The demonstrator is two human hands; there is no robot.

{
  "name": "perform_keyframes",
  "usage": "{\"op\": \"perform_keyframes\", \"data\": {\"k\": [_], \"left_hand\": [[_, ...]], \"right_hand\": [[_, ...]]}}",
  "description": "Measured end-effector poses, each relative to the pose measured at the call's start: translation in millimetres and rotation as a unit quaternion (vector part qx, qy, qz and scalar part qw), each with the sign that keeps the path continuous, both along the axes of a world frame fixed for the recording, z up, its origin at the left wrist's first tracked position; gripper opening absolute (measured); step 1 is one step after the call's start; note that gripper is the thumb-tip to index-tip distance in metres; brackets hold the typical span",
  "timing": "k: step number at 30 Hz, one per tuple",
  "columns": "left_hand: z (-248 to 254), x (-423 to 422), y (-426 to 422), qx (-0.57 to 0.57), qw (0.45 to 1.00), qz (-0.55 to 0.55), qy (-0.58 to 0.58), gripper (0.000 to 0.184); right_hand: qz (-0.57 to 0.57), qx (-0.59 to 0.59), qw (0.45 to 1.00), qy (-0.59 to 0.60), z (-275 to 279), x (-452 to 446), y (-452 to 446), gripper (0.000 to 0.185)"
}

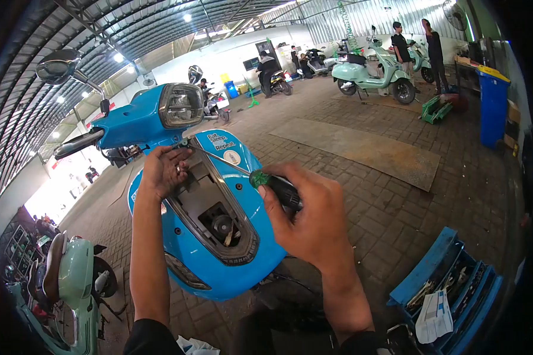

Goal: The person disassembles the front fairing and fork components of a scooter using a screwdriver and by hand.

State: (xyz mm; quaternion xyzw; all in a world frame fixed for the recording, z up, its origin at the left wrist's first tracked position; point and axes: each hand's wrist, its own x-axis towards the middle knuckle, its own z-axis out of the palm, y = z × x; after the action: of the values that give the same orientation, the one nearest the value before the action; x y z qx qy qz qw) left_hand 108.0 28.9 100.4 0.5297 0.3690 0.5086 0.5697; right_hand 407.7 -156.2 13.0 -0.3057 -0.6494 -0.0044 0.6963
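Observation:
My right hand (311, 213) grips a screwdriver (276, 188) by its green and black handle. The thin shaft slants up and left to the top of an oblong opening (222, 195) in the front of a blue scooter (260, 228). At that upper end is my left hand (167, 170), palm turned up and fingers curled close to the shaft's tip. Whatever its fingertips pinch is too small to make out. Inside the opening are a dark cavity and a round part (222, 225). Stickers (221, 140) mark the blue panel above.
An open blue toolbox (423, 260) with tools and a white paper packet (434, 316) lies at lower right. A pale green scooter (77, 278) stands at left. Farther back are a metal plate (361, 148), a blue bin (493, 109), another green scooter (376, 74) and several people.

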Motion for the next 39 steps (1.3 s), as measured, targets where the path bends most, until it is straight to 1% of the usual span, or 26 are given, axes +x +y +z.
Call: {"op": "perform_keyframes", "data": {"k": [3,6,8,11,14,17,27,30,32,35,39], "left_hand": [[3.6,0.4,2.1,-0.009,1.0,0.019,0.016,0.053],[7.3,-7.0,9.6,-0.033,0.999,0.006,0.01,0.055],[8.8,-12.8,14.6,-0.062,0.998,-0.032,-0.013,0.056],[14.9,-11.9,10.7,-0.083,0.996,-0.032,-0.032,0.055],[20.2,-10.5,9.8,-0.099,0.995,-0.02,-0.017,0.053],[20.8,-7.1,9.0,-0.102,0.995,0.002,-0.017,0.054],[21.7,-4.1,14.3,-0.104,0.995,0.007,-0.001,0.054],[22.7,-2.4,15.6,-0.115,0.993,0.019,-0.016,0.058],[24.2,0.1,14.4,-0.096,0.995,0.017,0.037,0.049],[22.0,-2.6,21.0,-0.102,0.994,0.01,0.035,0.047],[20.6,-3.3,25.0,-0.107,0.994,0.009,0.034,0.044]], "right_hand": [[-0.006,0.01,1.0,-0.004,-1.3,-3.2,0.3,0.02],[-0.01,0.017,1.0,-0.01,-3.0,-3.3,0.4,0.02],[-0.012,0.017,1.0,-0.016,-4.2,-2.5,0.7,0.021],[-0.017,0.011,1.0,-0.014,-4.9,-4.5,1.3,0.021],[-0.018,-0.004,1.0,-0.016,-5.8,-6.6,2.3,0.022],[-0.017,-0.003,1.0,-0.02,-7.2,-7.9,3.9,0.022],[-0.019,-0.004,1.0,-0.02,-7.6,-10.2,1.6,0.023],[-0.014,0.005,1.0,-0.01,-8.6,-11.9,4.9,0.023],[-0.007,0.014,1.0,-0.001,-9.2,-13.7,4.4,0.022],[-0.015,0.009,1.0,0.0,-9.0,-16.3,1.5,0.022],[-0.032,-0.001,0.999,-0.027,-7.9,-20.0,-5.4,0.023]]}}
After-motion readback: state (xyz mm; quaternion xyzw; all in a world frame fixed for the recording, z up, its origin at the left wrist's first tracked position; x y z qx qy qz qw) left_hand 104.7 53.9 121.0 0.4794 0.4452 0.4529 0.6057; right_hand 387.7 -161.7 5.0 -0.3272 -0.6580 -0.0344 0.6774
